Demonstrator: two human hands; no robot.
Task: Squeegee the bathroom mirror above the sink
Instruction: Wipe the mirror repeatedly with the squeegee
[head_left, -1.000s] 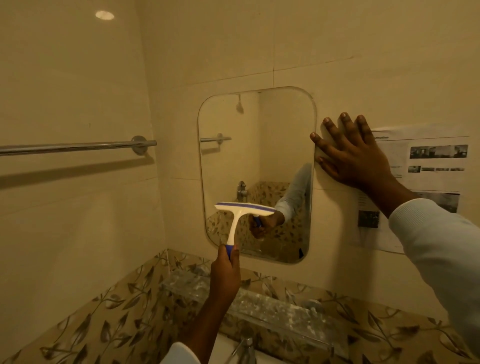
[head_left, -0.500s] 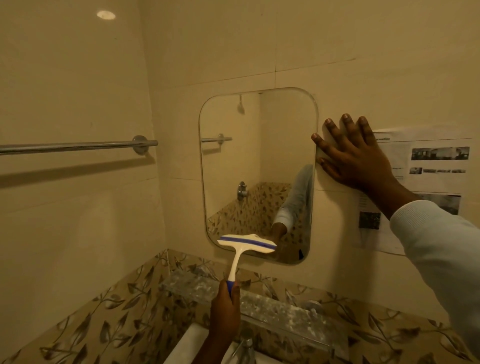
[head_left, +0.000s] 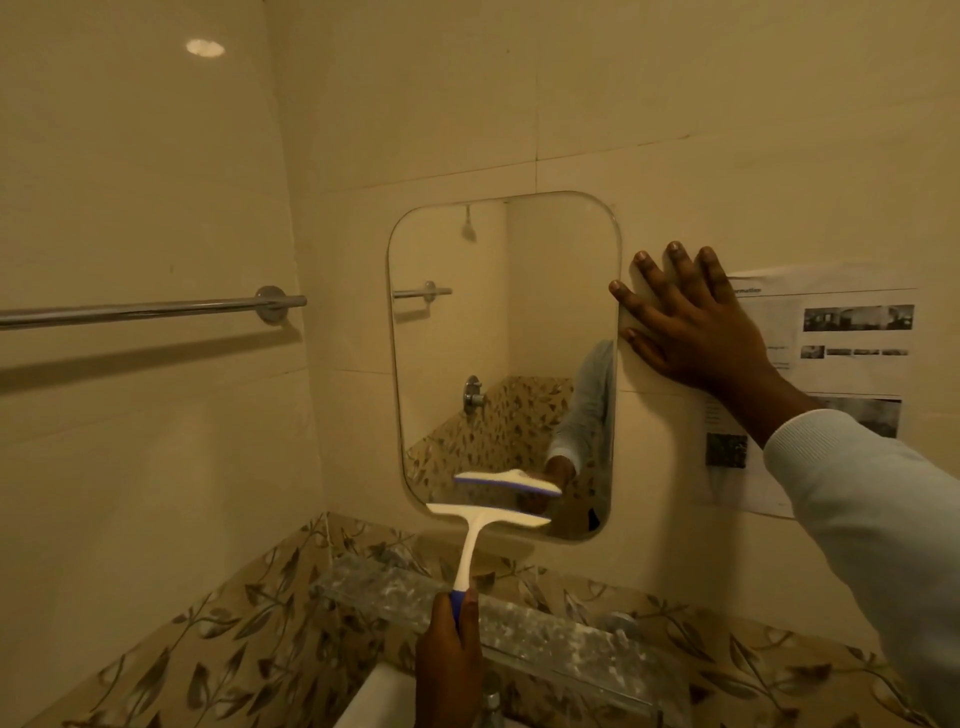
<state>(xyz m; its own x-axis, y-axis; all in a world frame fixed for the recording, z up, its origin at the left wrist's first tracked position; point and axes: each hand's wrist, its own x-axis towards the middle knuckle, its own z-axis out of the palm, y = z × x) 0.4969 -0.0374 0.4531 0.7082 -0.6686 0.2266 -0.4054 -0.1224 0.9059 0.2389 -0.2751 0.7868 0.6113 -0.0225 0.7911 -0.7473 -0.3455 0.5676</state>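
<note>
A rounded rectangular mirror (head_left: 498, 332) hangs on the cream tiled wall. My left hand (head_left: 449, 660) grips the blue end of a white squeegee (head_left: 475, 535) from below. Its blade lies across the mirror's bottom left edge, and its reflection shows just above it. My right hand (head_left: 691, 322) presses flat on the wall just right of the mirror, fingers spread, the fingertips at the mirror's rim. Only a white corner of the sink (head_left: 374, 696) shows at the bottom.
A chrome towel rail (head_left: 145, 309) runs along the left wall. A glass shelf (head_left: 545, 644) sits under the mirror, above a tap (head_left: 491, 706). A printed paper notice (head_left: 831, 364) is stuck to the wall under my right wrist. Leaf-patterned tiles (head_left: 234, 639) line the lower wall.
My left hand has drawn the squeegee straight down the mirror from mid-height to its bottom edge. My right hand has stayed flat on the wall.
</note>
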